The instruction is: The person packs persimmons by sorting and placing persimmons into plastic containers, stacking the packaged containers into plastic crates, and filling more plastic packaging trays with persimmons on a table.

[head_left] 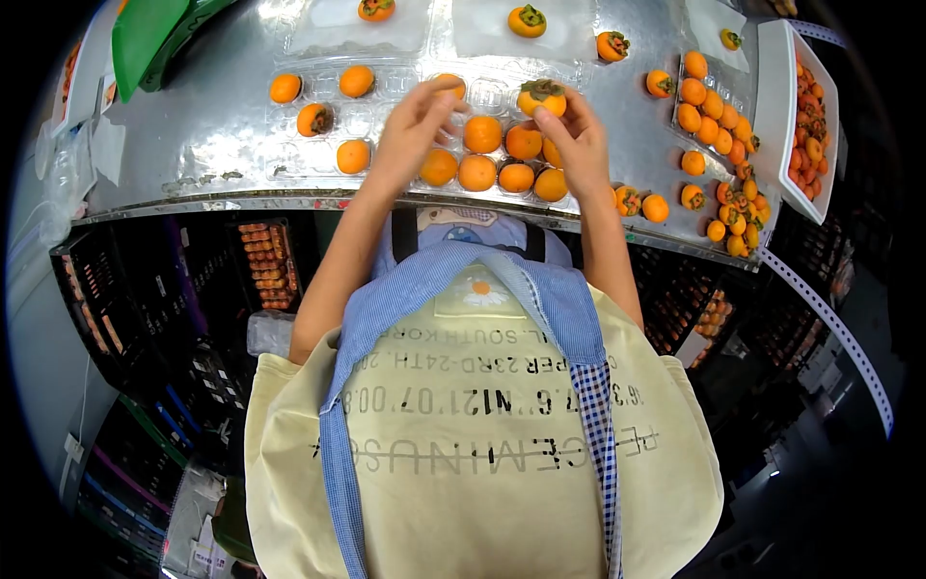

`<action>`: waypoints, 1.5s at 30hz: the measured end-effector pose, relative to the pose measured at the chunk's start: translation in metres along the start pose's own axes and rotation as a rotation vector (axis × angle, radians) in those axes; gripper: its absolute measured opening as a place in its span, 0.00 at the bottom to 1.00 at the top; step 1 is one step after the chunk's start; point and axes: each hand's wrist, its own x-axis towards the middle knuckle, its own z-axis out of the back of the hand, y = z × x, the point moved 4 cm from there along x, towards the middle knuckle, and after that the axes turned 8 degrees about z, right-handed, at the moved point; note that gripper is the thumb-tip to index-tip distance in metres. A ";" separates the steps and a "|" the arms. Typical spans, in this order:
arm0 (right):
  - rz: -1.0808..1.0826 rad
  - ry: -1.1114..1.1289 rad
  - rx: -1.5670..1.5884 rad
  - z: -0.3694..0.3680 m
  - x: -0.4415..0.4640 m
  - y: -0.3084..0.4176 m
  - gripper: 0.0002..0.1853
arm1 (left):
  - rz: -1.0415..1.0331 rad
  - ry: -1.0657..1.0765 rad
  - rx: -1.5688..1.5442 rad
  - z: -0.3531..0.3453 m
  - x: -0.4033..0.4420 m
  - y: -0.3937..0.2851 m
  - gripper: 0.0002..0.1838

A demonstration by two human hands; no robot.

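Grips a persimmon (543,95) in right fingers (576,127) at one o'clock; curls left fingers (424,118) by another fruit (449,86) at twelve, cannot tell whether gripping.

Held persimmon (540,99): orange, brownish-green calyx up, raised over clear plastic tray (493,93). Grouped persimmons (482,134): round, orange, smooth sides up, close together in tray's near part. Far-left persimmon (450,85): orange, partly hidden, at tray's far left.

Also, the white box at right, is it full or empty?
Not empty: many orange fruits lie in the white box. Whether it is quite full, I cannot tell.
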 end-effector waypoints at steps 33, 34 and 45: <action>0.356 0.141 -0.757 -0.002 0.030 -0.008 0.10 | -0.486 0.010 1.163 0.000 0.041 -0.008 0.23; 0.349 0.130 -0.757 0.000 0.028 -0.008 0.09 | -0.495 0.014 1.140 0.003 0.041 -0.008 0.23; 0.423 0.115 -0.683 -0.002 0.020 -0.010 0.08 | -0.226 0.061 0.824 0.019 0.038 -0.022 0.21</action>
